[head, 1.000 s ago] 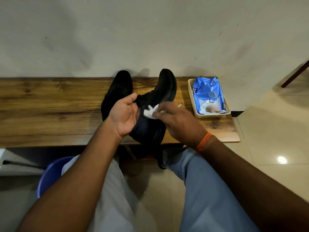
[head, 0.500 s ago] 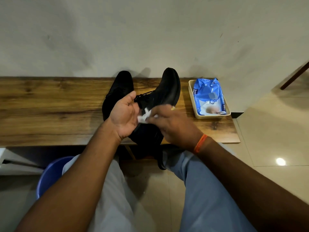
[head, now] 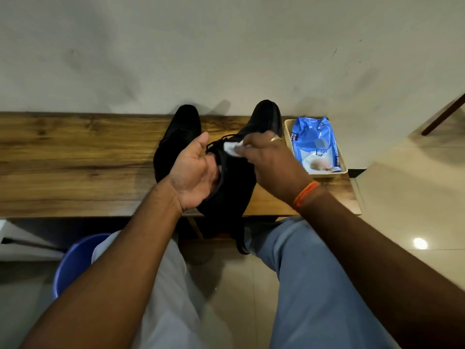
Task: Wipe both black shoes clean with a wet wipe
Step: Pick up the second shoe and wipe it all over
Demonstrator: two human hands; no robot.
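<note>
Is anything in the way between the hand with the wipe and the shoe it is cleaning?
Nothing visible. The right hand pinches the wet wipe and presses it straight onto the held shoe by the laces. The left hand grips that shoe from its other side. The second shoe rests on the bench, untouched.

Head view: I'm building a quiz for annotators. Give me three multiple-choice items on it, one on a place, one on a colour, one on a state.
1. Where is the wet-wipe pack?
A in a beige tray
B on the floor
C in a bucket

2. What colour is the wristband?
A green
B orange
C white

3. What does the right hand hold?
A nothing
B a brush
C a white wipe

Answers:
1 A, the tray rim surrounds the pack.
2 B, it shows orange on the right wrist.
3 C, the fingers pinch it against the held black shoe.
</note>
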